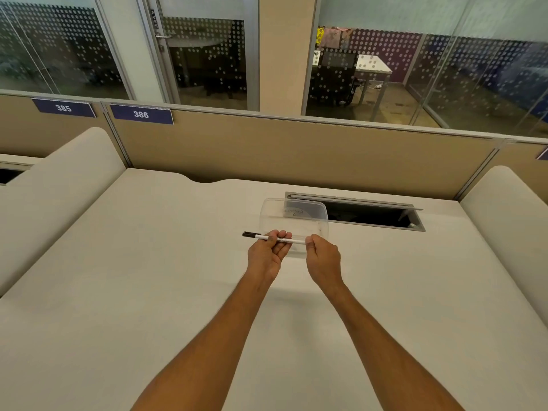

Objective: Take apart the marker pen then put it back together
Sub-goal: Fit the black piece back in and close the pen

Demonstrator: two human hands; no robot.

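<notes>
Left hand (268,253), frame centre: fingers wrapped round marker pen (274,238) barrel, steadying it level. Right hand (321,258) pinches opposite end, likely to pull or twist part free. Pen held above table (148,277), before clear container (294,221), probably for loose parts.

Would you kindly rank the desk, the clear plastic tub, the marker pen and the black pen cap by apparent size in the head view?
1. desk
2. clear plastic tub
3. marker pen, comparable in length to the tub but far thinner
4. pen cap
</notes>
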